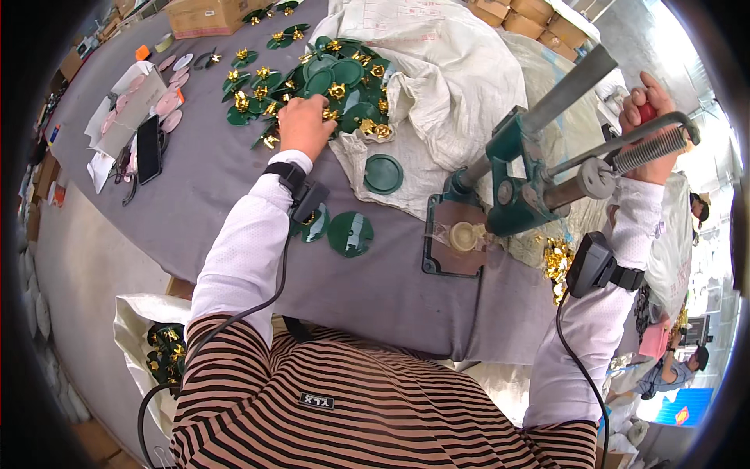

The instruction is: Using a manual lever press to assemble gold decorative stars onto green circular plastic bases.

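Rightward, right hand (647,117) on press lever (625,144)

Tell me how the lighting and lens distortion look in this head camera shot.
Head view: even daylight, soft shadows on the grey table; lower right corner blows out bright; fisheye bends the table edge, black vignette rings the frame; left hand and right hand stay sharp.

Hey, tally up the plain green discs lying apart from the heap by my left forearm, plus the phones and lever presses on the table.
Plain green discs: 2 (another is half hidden under the wrist)
Black phone: 1
Green lever press: 1
Total: 4
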The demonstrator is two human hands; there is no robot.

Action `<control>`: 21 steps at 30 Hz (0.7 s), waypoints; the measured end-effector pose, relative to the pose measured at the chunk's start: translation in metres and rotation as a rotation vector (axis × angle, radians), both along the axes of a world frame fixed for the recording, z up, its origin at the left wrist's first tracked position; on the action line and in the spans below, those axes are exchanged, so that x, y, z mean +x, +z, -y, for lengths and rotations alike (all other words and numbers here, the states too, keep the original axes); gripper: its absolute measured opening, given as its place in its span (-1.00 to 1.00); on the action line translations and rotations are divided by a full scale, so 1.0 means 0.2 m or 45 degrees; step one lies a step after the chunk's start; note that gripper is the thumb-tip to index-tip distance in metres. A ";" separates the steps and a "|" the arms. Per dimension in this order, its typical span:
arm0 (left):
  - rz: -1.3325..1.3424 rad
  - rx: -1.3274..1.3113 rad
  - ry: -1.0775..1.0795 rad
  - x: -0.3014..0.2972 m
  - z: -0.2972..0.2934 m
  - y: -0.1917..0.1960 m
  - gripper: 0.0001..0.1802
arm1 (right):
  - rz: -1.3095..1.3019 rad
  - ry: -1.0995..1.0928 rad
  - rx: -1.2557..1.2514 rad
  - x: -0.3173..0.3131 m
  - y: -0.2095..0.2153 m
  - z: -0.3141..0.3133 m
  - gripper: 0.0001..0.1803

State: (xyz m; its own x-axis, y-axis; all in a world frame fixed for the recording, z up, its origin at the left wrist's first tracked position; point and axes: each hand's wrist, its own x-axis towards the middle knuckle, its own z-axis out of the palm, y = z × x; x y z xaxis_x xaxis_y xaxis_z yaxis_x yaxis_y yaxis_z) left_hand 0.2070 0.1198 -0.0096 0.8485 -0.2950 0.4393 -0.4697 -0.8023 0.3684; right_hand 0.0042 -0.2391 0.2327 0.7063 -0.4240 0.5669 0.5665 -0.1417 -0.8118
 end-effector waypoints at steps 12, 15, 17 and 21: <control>-0.499 -0.646 -0.923 -0.91 0.44 -0.05 -0.35 | 0.127 -0.395 -0.092 0.01 0.01 -0.15 -0.78; -0.459 -0.572 -0.964 -0.99 0.58 -0.05 -0.32 | 0.126 -0.229 0.029 0.01 0.00 -0.12 -0.83; -0.460 -0.525 -0.919 -1.00 0.63 -0.04 -0.30 | 0.096 -0.045 0.003 0.02 0.01 -0.08 -0.87; -0.436 -0.461 -0.817 -0.98 0.58 -0.05 -0.29 | 0.194 -0.174 -0.009 -0.10 -0.03 -0.28 -0.78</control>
